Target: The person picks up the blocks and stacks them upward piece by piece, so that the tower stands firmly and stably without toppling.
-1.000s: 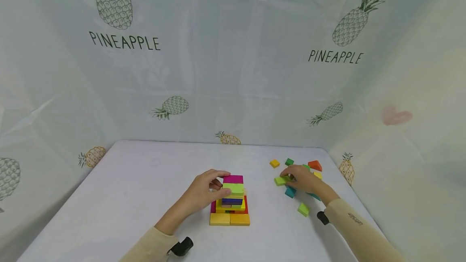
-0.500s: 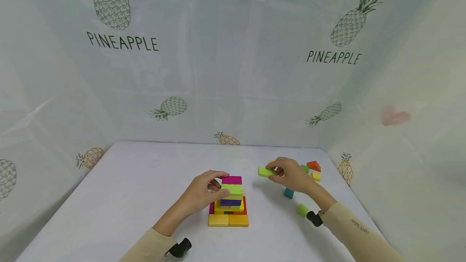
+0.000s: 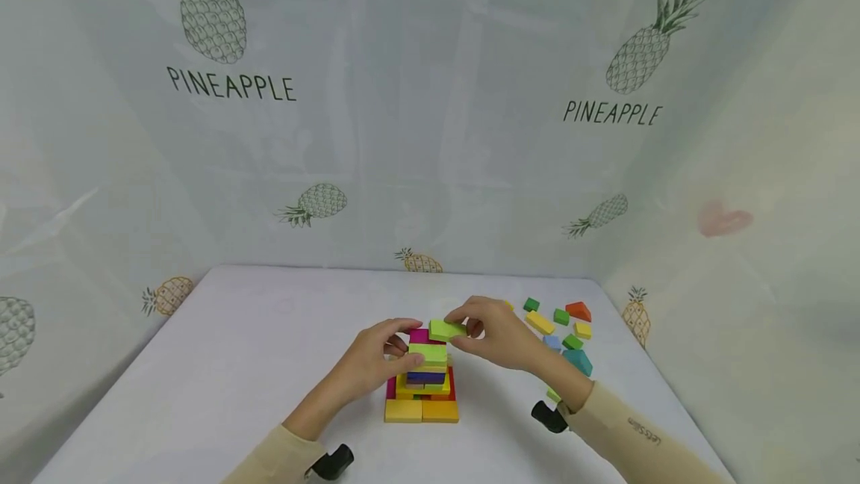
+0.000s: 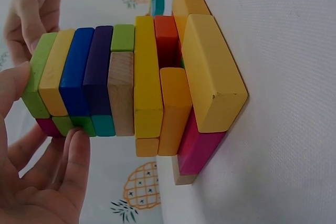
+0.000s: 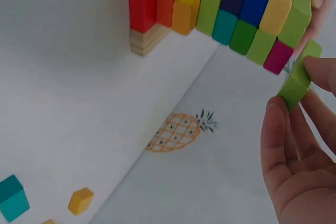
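A stepped tower of coloured wooden blocks (image 3: 427, 378) stands on the table, wide at the base and narrow above. My left hand (image 3: 369, 355) holds its top layers from the left. The thumb touches the front light green block (image 4: 39, 77), and other fingers rest by the back and side blocks. Between thumb and fingers my right hand (image 3: 496, 334) pinches another light green block (image 5: 295, 85). In the head view this block is over the right side of the tower top, partly covering the magenta block (image 3: 418, 335). The right wrist view shows a small gap between them.
Right of the tower lie several loose blocks, among them a teal block (image 3: 578, 361), a yellow block (image 3: 540, 322) and an orange-red block (image 3: 578, 311). The white table (image 3: 201, 379) meets a hanging pineapple-print cloth (image 3: 430, 133) at the back.
My right hand has lifted the light green block from the loose pile and carried it left to the tower top. The left hand has stayed at the tower.
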The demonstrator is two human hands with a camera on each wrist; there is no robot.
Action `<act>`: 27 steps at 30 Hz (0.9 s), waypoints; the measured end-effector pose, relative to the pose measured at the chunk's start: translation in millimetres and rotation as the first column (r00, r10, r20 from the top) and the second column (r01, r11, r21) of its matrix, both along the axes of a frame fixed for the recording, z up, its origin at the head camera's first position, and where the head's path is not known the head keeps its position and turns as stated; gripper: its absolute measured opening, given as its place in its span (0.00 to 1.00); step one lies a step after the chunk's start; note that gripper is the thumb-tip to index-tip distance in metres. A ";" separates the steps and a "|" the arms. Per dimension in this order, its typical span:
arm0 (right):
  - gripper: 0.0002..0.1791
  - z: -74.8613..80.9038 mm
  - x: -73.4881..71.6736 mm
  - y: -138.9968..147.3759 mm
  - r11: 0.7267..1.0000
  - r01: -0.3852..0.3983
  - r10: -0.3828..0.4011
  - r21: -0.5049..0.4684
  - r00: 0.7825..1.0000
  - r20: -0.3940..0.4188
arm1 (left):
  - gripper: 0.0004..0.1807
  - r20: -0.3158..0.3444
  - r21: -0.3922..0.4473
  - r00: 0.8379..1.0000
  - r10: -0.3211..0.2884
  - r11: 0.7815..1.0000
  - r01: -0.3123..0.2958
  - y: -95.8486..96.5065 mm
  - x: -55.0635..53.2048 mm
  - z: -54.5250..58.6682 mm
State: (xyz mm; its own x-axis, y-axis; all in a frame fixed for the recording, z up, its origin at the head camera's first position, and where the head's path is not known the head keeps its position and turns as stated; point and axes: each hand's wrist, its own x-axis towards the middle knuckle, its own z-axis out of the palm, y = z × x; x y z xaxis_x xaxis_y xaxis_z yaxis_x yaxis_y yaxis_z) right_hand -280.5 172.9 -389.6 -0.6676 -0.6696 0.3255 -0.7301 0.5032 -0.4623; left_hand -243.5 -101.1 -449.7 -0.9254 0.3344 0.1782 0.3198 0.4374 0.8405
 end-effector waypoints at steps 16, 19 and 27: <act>0.18 -14.9 3.1 -18.8 0.998 0.053 -0.050 -0.041 0.996 0.079 | 0.34 -0.021 0.006 1.000 -0.018 1.000 0.018 0.3 1.8 -2.5; 0.18 -16.2 4.1 -19.3 0.997 0.044 -0.037 -0.066 0.994 0.099 | 0.34 -0.023 0.001 1.000 -0.015 1.000 0.015 0.1 1.9 -1.7; 0.17 -17.8 2.6 -23.2 0.995 0.041 -0.031 -0.096 0.994 0.105 | 0.33 -0.035 0.009 0.999 -0.021 1.000 0.021 0.2 0.9 -1.3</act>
State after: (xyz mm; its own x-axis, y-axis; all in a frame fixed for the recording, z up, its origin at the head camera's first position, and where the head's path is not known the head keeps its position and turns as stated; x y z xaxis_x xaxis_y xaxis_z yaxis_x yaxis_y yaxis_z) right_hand -277.9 149.7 -407.4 -0.7241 -0.6131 0.3161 -0.6581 0.4768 -0.5827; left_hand -242.6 -100.9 -451.0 -0.9114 0.3520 0.2133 0.3580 0.4219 0.8330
